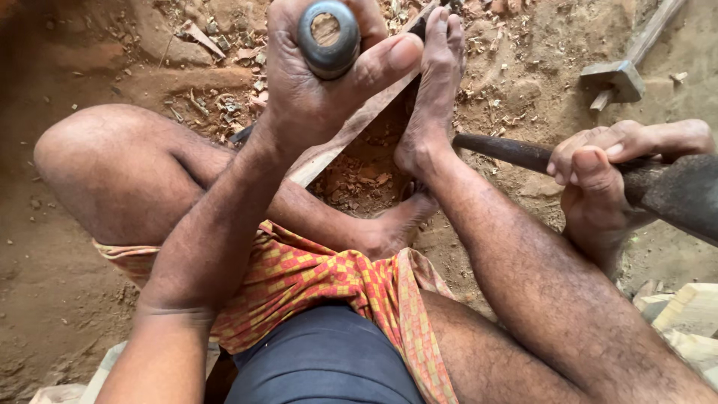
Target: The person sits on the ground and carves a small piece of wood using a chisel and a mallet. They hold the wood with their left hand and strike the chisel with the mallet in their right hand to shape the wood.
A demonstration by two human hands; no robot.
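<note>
My left hand [314,82] is shut around a chisel handle [327,34] with a dark metal ring on its end, held upright over a long wooden piece [351,131]. One bare foot [434,90] presses on that wood, and the other foot [396,224] lies tucked below it. My right hand [606,172] grips a dark, heavy hammer-like tool [680,194] off to the right, apart from the chisel; its thin end [501,150] points toward the foot. The chisel's blade is hidden behind my hand.
I sit on a bare earth floor [60,284] strewn with wood chips [224,97]. A second hammer with a wooden handle [617,78] lies at the upper right. Pale wood blocks [695,310] sit at the lower right, beside my knee.
</note>
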